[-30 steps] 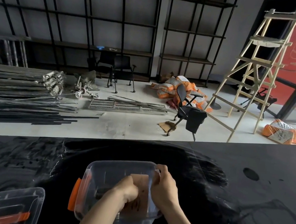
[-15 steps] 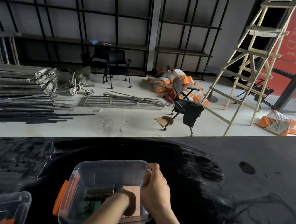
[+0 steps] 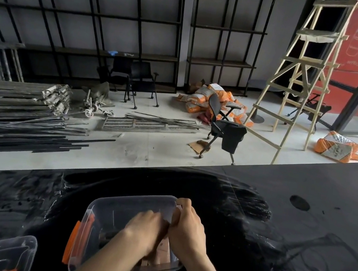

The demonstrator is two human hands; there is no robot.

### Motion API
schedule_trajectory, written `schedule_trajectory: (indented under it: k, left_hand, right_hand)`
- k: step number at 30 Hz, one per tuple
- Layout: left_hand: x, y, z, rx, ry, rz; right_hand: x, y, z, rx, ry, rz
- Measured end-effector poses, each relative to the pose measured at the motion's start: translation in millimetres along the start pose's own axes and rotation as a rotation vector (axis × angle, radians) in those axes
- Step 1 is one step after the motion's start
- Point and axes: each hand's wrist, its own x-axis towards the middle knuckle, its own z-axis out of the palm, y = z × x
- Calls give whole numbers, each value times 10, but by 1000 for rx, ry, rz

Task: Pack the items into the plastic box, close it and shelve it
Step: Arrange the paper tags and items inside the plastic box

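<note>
Since a second ago, the left hand (image 3: pixel 146 231) has been pushing deeper into the clear plastic box (image 3: pixel 114 214), and the brown card-like item (image 3: pixel 159 257) that was lying flatter is now standing more on edge against the right wall. Motion blur is smearing the left hand, so I cannot tell how far its grip is closed or whether it is pinching the card or only pressing it. The right hand (image 3: pixel 188 230) is wrapping its fingers (image 3: pixel 182 202) over the far right corner of the rim, curled tight on the plastic and steadying the box.

The box is sitting on the black tabletop (image 3: pixel 298 236) close to the near edge, toward the left of centre, with its orange latch (image 3: pixel 70 243) hanging off the left end. A dark roll-shaped item (image 3: pixel 110 234) is lying inside, half hidden under the left forearm. A second clear piece with orange trim (image 3: pixel 2 255), possibly the lid or another box, is resting at the near left corner, apart from the box.

Judging from this, packing is under way and closing has not begun. The risk I am seeing: a card left standing tall could foul the lid, and hard downward pressing with one corner held could tip or skate the light box on the glossy surface.
</note>
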Motion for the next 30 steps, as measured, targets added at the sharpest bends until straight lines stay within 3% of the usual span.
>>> schedule_trajectory:
  k: [3,9,16,19,22,26,30]
  left_hand:
    - [67,39,132,-27,-125,11]
    - [131,-2,225,-35,-4,121]
    - [98,39,204,153,-19,144]
    - [77,32,137,114,-85,106]
    - [-131,-97,-43,11,-53,86]
    - [-415,-377,-171,28,188,102]
    - [-529,-561,-144,86,123,118]
  right_hand:
    - [-1,-16,31,-9,-24,11]
    - [-48,-50,-44,21,14,0]
    - [2,13,28,-8,12,4]
    - [100,89,-18,15,-15,14]
    - [109,241,-195,58,65,12]
    - [-48,666,-270,-303,114,16]
    - [-239,1048,9,-600,-136,22]
